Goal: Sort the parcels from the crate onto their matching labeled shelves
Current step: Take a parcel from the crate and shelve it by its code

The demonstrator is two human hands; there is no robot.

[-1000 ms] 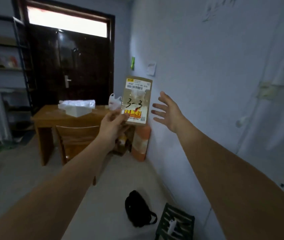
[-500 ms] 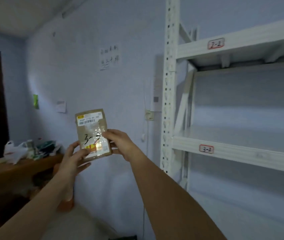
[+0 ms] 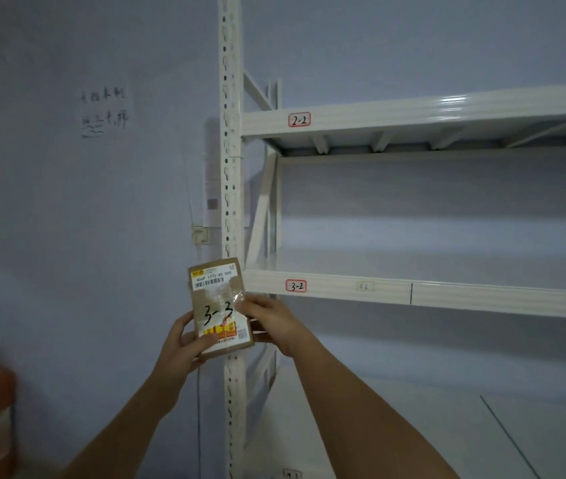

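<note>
Parcel [image 3: 220, 307] up in front of me, held by both hands before the white upright post [image 3: 229, 133] of the shelving rack. It is a flat brown cardboard packet, a touch tilted, with a white barcode label at its top and "3-3" handwritten in black across the middle; a yellow and red sticker sits below that. My left hand [image 3: 181, 347] grips the lower left corner, thumb on the front face, fingers curled behind. My right hand [image 3: 271, 319] pinches the right edge, fingertips [image 3: 245, 305] on the front near the written number. To the right, two white shelves: the upper shelf [image 3: 413, 114] carries a red-bordered tag [image 3: 299, 119] reading "2-2", the lower shelf [image 3: 447, 295] a tag [image 3: 296, 285] reading "3-2". Faint handwriting [image 3: 103, 112] on the blue wall to the left; I cannot read it.
</note>
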